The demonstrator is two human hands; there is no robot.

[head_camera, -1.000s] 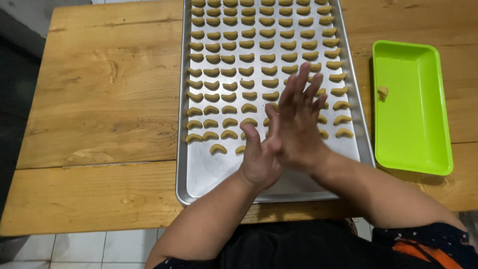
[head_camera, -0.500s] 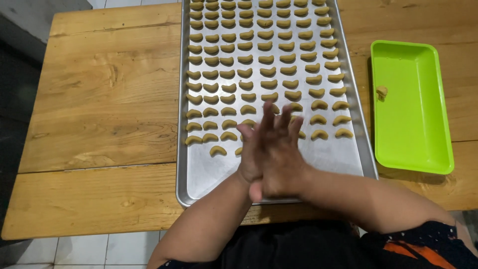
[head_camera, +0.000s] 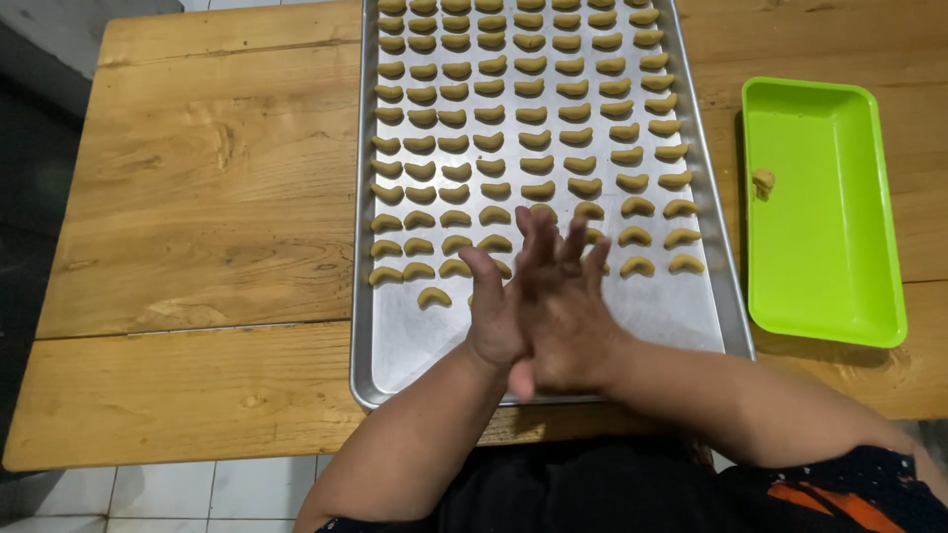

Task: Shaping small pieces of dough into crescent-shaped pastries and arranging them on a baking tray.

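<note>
Hands [head_camera: 538, 306] slid back twd body, palms pressed together, above tray [head_camera: 395, 341] front, crescent cookies [head_camera: 434, 296] just beyond.

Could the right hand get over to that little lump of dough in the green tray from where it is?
Probably yes. The right hand is pressed palm to palm against the left hand above the baking sheet; only low crescent cookies lie between it and the dough lump in the open green tray.

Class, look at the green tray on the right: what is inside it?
Inside the green tray lies one small lump of dough by its left wall; nothing else shows on its floor. Nothing covers it, so all of its inside is visible.
</note>
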